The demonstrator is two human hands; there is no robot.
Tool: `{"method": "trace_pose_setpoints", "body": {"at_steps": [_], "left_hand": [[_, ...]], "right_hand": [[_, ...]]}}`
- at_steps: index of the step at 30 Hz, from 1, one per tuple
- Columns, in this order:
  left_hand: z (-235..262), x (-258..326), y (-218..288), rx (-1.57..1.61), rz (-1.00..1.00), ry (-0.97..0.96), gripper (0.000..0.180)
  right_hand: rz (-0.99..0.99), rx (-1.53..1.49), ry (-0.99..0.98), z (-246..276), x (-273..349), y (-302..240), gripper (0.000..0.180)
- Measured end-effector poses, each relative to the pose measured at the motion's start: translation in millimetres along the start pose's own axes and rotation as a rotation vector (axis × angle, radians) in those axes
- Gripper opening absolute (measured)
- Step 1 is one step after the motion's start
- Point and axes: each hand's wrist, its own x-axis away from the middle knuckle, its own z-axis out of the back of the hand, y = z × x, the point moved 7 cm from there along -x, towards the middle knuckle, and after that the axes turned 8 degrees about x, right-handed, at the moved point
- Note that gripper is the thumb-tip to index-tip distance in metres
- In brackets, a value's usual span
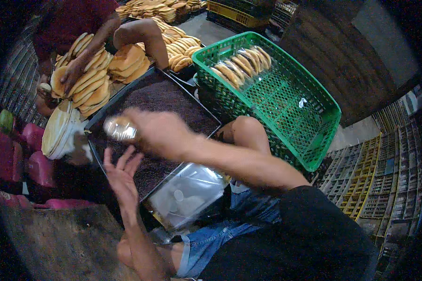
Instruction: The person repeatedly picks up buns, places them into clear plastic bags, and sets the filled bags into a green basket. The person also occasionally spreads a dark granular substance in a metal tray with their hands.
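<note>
My right hand [159, 133], smeared by motion, reaches across a wide metal tray [202, 108] whose inside is covered with dark, fine grains. Its fingers are closed on a small round, tan thing with a shiny surface, which looks like a plastic-wrapped bread [121, 129]. Just below it, over the tray's near left edge, my left hand [123, 178] has its fingers spread with nothing in them. A stack of clear plastic bags [185, 194] lies by the tray's near corner, close to my lap.
A green plastic crate [309, 89] at the right holds a row of wrapped flat breads [243, 65]. At the far left, another person's hand [75, 72] rests on stacked flat breads [91, 91]. More breads [180, 44] lie behind. Pink containers [40, 166] stand at the left.
</note>
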Motion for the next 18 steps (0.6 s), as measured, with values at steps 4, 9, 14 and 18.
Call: {"method": "trace_pose_setpoints", "body": {"at_steps": [4,9,14,18], "left_hand": [[12.0,41.1,-101.1,-0.993,0.493,-0.592,0.061],[23.8,64.6,-165.1,-1.490,0.560,-0.694,0.064],[-25.1,42.8,-137.7,-1.137,0.788,-0.722,0.053],[-7.6,40.7,-59.6,-0.848,0.577,-0.377,0.041]], "right_hand": [[-0.089,0.383,0.360,103.7,48.9,84.8,0.049],[-0.585,0.616,0.038,119.1,98.8,237.3,0.045],[-0.238,0.163,-0.137,85.5,102.2,360.8,0.062],[-0.077,0.245,0.090,101.3,38.2,171.5,0.051]]}}
